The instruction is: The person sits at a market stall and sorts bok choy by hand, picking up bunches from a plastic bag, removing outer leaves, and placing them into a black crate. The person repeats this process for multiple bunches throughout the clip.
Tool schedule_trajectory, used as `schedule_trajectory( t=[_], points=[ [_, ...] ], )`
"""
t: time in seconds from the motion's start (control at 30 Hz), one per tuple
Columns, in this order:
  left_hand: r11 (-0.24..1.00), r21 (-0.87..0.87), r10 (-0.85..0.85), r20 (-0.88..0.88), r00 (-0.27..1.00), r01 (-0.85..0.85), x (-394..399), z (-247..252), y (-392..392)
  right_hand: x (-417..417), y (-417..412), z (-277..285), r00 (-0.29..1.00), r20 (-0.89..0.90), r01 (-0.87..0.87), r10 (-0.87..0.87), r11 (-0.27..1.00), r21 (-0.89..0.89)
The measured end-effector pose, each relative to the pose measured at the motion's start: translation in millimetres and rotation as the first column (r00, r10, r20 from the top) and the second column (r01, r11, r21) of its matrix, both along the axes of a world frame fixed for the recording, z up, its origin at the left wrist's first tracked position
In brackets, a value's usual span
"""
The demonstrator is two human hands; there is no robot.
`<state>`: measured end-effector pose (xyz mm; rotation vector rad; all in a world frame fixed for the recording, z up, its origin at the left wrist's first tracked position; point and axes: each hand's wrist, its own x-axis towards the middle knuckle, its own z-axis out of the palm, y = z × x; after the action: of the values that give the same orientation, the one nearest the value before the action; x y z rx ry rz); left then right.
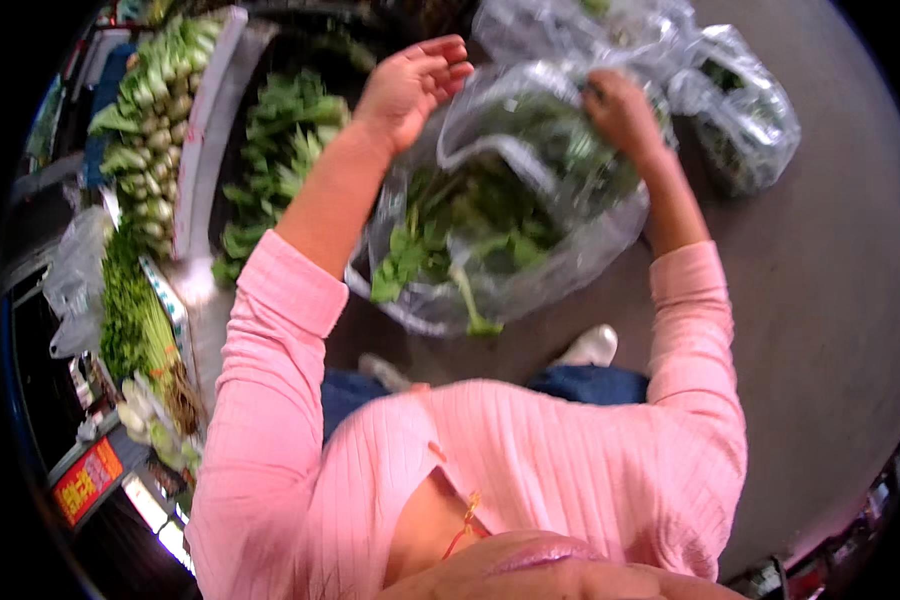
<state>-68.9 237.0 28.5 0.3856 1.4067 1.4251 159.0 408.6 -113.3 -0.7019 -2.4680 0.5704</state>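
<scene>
A large clear plastic bag (592, 262) of leafy green vegetables (495, 202) lies open on the floor before me. My left hand (416, 86) is raised at the bag's upper left, palm turned up and fingers loosely bent, with nothing in it. At the bag's upper right, my right hand (619, 105) has its fingers curled at the plastic; whether they grip it is unclear. One pale stalk with a leaf (469, 296) hangs over the near rim of the bag.
Further clear bags of greens (750, 120) stand at the upper right. Leafy greens (281, 142) lie in a dark container on the left, beside a white divider (202, 135). Beyond it are stacked white-stemmed greens (157, 135), and bundled herbs (131, 307) lie nearer. My shoes (589, 346) are close to the bag.
</scene>
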Motion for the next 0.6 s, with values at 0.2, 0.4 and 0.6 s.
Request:
schedule_trajectory(
  t=[0.2, 0.4, 0.6],
  points=[
    [0.984, -0.028, 0.173, -0.015, 0.985, -0.173, -9, -14, -133, 1, -38, 91, 0.978, -0.014, 0.210, -0.210, 0.969, 0.128],
    [0.984, -0.175, 0.009, -0.147, 0.989, -0.035, 13, -37, -166, -29, -124, 116, 0.920, 0.011, -0.329, 0.392, 0.785, -0.525],
    [0.853, -0.420, -0.488, -0.431, 0.759, 0.310, 30, -61, -185, -28, -146, 4, 0.840, 0.381, -0.344, 0.385, 0.923, -0.175]
  ],
)
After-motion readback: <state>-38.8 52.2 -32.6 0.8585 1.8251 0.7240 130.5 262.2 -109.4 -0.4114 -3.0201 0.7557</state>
